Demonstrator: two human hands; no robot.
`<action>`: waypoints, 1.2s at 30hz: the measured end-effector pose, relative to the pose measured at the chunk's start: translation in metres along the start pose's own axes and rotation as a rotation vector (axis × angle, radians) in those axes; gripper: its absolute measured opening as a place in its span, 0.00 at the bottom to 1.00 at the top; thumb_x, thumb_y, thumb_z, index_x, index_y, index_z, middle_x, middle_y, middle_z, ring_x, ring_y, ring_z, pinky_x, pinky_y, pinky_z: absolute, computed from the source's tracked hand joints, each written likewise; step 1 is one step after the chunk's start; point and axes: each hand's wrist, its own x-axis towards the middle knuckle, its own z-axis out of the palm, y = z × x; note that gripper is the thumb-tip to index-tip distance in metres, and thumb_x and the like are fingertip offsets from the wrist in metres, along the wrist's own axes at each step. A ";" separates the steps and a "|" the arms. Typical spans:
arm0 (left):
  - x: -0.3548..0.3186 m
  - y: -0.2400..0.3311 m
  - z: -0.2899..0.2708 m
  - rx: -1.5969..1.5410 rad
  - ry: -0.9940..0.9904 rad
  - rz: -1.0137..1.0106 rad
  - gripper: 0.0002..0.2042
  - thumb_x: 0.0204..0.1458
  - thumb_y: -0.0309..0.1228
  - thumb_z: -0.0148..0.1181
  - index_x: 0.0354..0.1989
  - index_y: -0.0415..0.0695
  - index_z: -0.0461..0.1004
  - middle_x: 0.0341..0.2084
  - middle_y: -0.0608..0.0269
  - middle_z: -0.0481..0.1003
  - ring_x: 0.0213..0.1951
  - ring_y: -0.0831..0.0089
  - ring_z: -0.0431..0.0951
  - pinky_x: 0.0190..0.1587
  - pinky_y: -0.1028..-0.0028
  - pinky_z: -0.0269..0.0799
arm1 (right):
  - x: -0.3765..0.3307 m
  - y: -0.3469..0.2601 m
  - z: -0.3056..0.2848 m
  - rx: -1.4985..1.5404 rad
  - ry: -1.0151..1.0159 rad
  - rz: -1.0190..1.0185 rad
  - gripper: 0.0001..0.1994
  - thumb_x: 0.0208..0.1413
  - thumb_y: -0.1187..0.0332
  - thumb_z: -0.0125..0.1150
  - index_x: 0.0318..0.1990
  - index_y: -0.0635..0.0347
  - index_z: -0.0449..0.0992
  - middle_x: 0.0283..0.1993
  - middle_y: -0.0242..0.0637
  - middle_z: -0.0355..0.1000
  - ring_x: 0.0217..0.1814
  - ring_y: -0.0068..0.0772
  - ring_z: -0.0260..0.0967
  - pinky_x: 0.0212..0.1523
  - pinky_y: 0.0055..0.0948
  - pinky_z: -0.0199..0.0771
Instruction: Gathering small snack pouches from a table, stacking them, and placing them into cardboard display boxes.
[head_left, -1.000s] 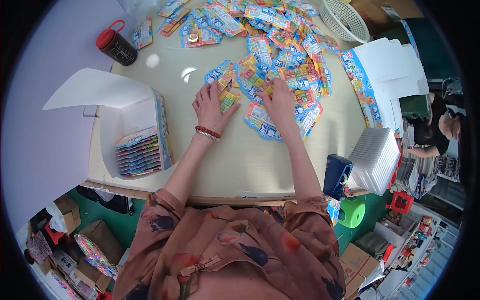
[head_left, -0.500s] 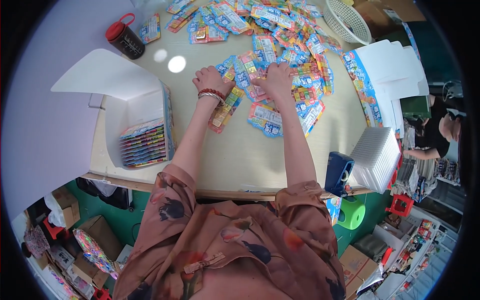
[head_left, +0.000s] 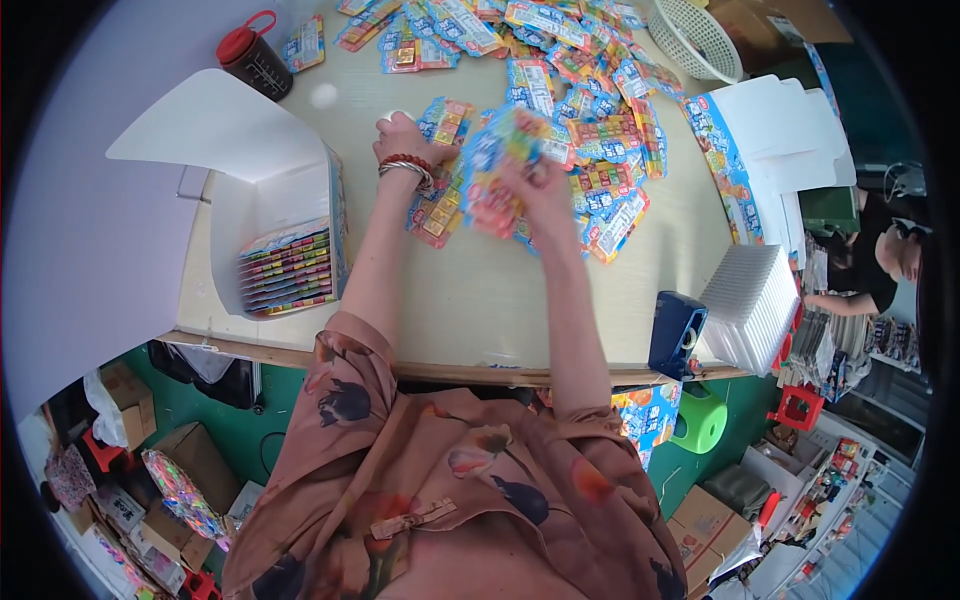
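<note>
Pale table in a cluttered workroom with a green floor.
A lilac-white wall (head_left: pixel 90 210) rises left of the table (head_left: pixel 480 320); a round light spot (head_left: pixel 323 96) falls on its top. On the floor (head_left: pixel 742 435), a green stool (head_left: pixel 703 420), a red stool (head_left: pixel 800 407) and cartons (head_left: pixel 705 525) stand to the right, with metal shelves (head_left: pixel 897 362) beyond.

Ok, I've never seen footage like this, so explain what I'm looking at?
There's no machine here, just a person's two bare hands. Every picture comes from a wide fisheye camera worn on the head, looking down, so straight edges bend. The right hand holds a colourful packet, blurred. The left hand is beside more packets; I can't tell if it grips any. On the table lies a big pile of packets, with an open box at left, a red-lidded bottle and a white basket.
</note>
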 end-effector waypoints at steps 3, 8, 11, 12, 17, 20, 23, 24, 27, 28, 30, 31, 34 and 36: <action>0.003 -0.008 0.000 0.031 0.059 -0.018 0.48 0.19 0.55 0.76 0.49 0.35 0.63 0.48 0.46 0.64 0.50 0.53 0.70 0.53 0.60 0.67 | -0.019 0.049 0.014 0.051 0.097 0.081 0.32 0.47 0.76 0.66 0.58 0.72 0.55 0.50 0.46 0.68 0.50 0.32 0.70 0.49 0.29 0.72; -0.006 -0.022 0.007 -0.301 0.403 0.032 0.37 0.28 0.36 0.74 0.47 0.34 0.59 0.45 0.44 0.65 0.45 0.52 0.72 0.48 0.63 0.71 | -0.031 0.055 0.041 -0.134 0.239 -0.123 0.28 0.50 0.75 0.60 0.57 0.70 0.54 0.52 0.50 0.66 0.53 0.40 0.68 0.54 0.34 0.67; -0.026 -0.026 -0.008 -0.574 0.507 0.163 0.35 0.31 0.31 0.71 0.47 0.35 0.56 0.38 0.46 0.71 0.41 0.50 0.75 0.45 0.59 0.70 | -0.035 0.055 0.044 -0.417 0.144 -0.158 0.28 0.53 0.79 0.54 0.62 0.67 0.53 0.54 0.43 0.66 0.54 0.34 0.67 0.56 0.31 0.65; -0.032 -0.025 -0.010 -0.695 0.455 0.167 0.36 0.32 0.32 0.72 0.48 0.34 0.56 0.38 0.47 0.71 0.40 0.54 0.75 0.44 0.61 0.72 | -0.034 0.059 0.042 -0.418 0.144 -0.156 0.28 0.53 0.79 0.54 0.62 0.67 0.53 0.54 0.43 0.66 0.54 0.34 0.67 0.56 0.31 0.65; -0.097 -0.021 -0.007 -0.847 -0.012 0.197 0.41 0.32 0.38 0.75 0.50 0.32 0.55 0.45 0.45 0.65 0.45 0.61 0.71 0.44 0.69 0.72 | -0.028 0.062 0.025 -0.323 0.025 0.038 0.19 0.59 0.75 0.46 0.59 0.65 0.61 0.53 0.40 0.67 0.55 0.32 0.67 0.55 0.30 0.66; -0.110 -0.038 0.031 -0.631 0.082 0.258 0.42 0.30 0.42 0.77 0.52 0.37 0.58 0.54 0.40 0.55 0.58 0.50 0.55 0.58 0.59 0.55 | -0.042 0.029 0.028 0.160 -0.046 0.217 0.19 0.64 0.67 0.42 0.58 0.68 0.62 0.55 0.43 0.67 0.57 0.34 0.66 0.58 0.31 0.65; -0.123 -0.031 0.049 -0.281 0.342 0.336 0.42 0.29 0.42 0.76 0.54 0.43 0.59 0.57 0.43 0.53 0.59 0.48 0.53 0.59 0.52 0.49 | -0.046 0.022 0.019 0.450 -0.035 0.300 0.23 0.64 0.63 0.44 0.60 0.72 0.59 0.58 0.46 0.65 0.61 0.37 0.63 0.62 0.34 0.61; -0.124 -0.030 0.052 -0.272 0.388 0.361 0.43 0.30 0.43 0.76 0.58 0.49 0.59 0.59 0.47 0.51 0.60 0.48 0.51 0.59 0.48 0.45 | -0.050 0.022 0.020 0.384 0.018 0.257 0.25 0.63 0.63 0.46 0.62 0.73 0.57 0.59 0.46 0.64 0.61 0.38 0.62 0.62 0.34 0.60; -0.121 -0.035 0.051 -0.176 0.373 0.322 0.47 0.30 0.45 0.75 0.62 0.48 0.55 0.58 0.47 0.53 0.59 0.47 0.52 0.59 0.50 0.47 | -0.059 0.010 0.032 0.022 0.046 0.190 0.29 0.61 0.63 0.51 0.64 0.74 0.53 0.60 0.48 0.62 0.62 0.39 0.62 0.61 0.34 0.62; -0.118 -0.037 0.050 -0.176 0.371 0.323 0.47 0.30 0.45 0.75 0.62 0.48 0.55 0.58 0.47 0.53 0.59 0.47 0.52 0.59 0.50 0.47 | -0.060 0.007 0.034 -0.270 0.031 0.156 0.32 0.59 0.63 0.54 0.65 0.74 0.51 0.61 0.49 0.61 0.61 0.39 0.63 0.59 0.34 0.65; -0.108 -0.044 0.047 -0.351 0.326 0.278 0.50 0.30 0.47 0.75 0.63 0.46 0.53 0.57 0.47 0.55 0.58 0.48 0.54 0.59 0.52 0.49 | -0.052 0.030 0.028 -0.504 0.011 -0.029 0.35 0.56 0.64 0.58 0.66 0.72 0.49 0.61 0.50 0.60 0.60 0.39 0.63 0.55 0.33 0.70; -0.104 -0.049 0.042 -0.349 0.323 0.296 0.51 0.29 0.49 0.75 0.64 0.44 0.52 0.56 0.46 0.57 0.57 0.48 0.55 0.59 0.52 0.51 | -0.048 0.033 0.030 -0.736 -0.011 -0.216 0.37 0.54 0.66 0.61 0.66 0.71 0.48 0.60 0.51 0.59 0.58 0.40 0.64 0.51 0.33 0.74; -0.094 -0.053 0.034 -0.338 0.244 0.109 0.52 0.30 0.49 0.74 0.64 0.42 0.51 0.56 0.46 0.58 0.58 0.48 0.55 0.59 0.51 0.51 | -0.039 0.033 0.031 -0.784 0.046 -0.125 0.40 0.48 0.69 0.66 0.67 0.66 0.49 0.59 0.52 0.58 0.57 0.40 0.65 0.46 0.31 0.78; -0.083 -0.060 0.029 -0.322 0.241 0.084 0.50 0.30 0.50 0.74 0.62 0.39 0.56 0.54 0.45 0.61 0.57 0.48 0.58 0.58 0.53 0.53 | -0.038 0.027 0.037 -0.735 0.048 -0.098 0.41 0.46 0.71 0.66 0.66 0.67 0.50 0.57 0.53 0.57 0.56 0.41 0.65 0.45 0.29 0.78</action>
